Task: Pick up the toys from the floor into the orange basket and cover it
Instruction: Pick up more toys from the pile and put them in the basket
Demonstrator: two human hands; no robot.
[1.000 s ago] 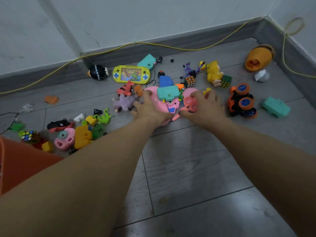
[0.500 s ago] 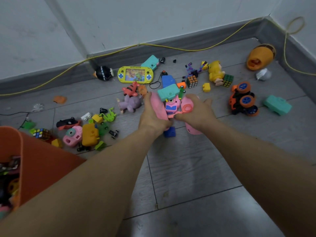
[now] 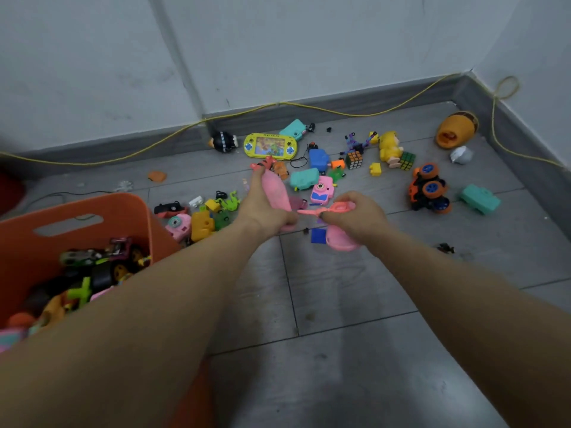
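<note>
My left hand grips a flat pink toy piece that stands up between thumb and fingers. My right hand holds a second pink piece beneath it and pinches coral toy scissors. Both hands are lifted above the grey floor, close together. The orange basket stands at the left, holding several toy cars and other toys. Many toys still lie on the floor: a pink camera, a teal camera, a yellow handheld game, a blue block.
An orange-and-blue monster truck and a teal toy lie to the right. An orange barrel toy sits in the corner. A yellow cable runs along the skirting. Pink and yellow cameras lie beside the basket.
Both hands rose from the toy pile and came back toward me with the pink pieces and scissors. The pink and teal cameras dropped back to the floor. The basket came further into view.
</note>
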